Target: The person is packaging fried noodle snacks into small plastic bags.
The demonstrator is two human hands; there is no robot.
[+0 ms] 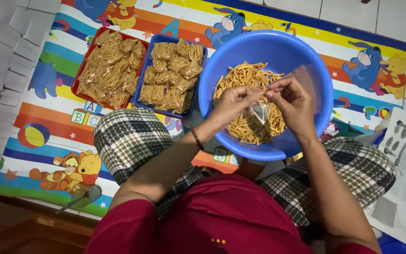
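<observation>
My left hand (231, 100) and my right hand (293, 101) meet over a large blue plastic bowl (306, 56) and together pinch the top of a small clear plastic bag (261, 111) that hangs between them. The bowl holds a heap of thin orange-brown snack sticks (245, 77). A thin bangle sits on my left wrist. I sit cross-legged in checked trousers with the bowl between my knees.
A red tray (81, 70) and a blue tray (143, 70) left of the bowl are filled with several small packed bags of the sticks. A colourful cartoon play mat (48, 122) covers the floor. Newspaper (402, 188) lies at right; white tiles at left.
</observation>
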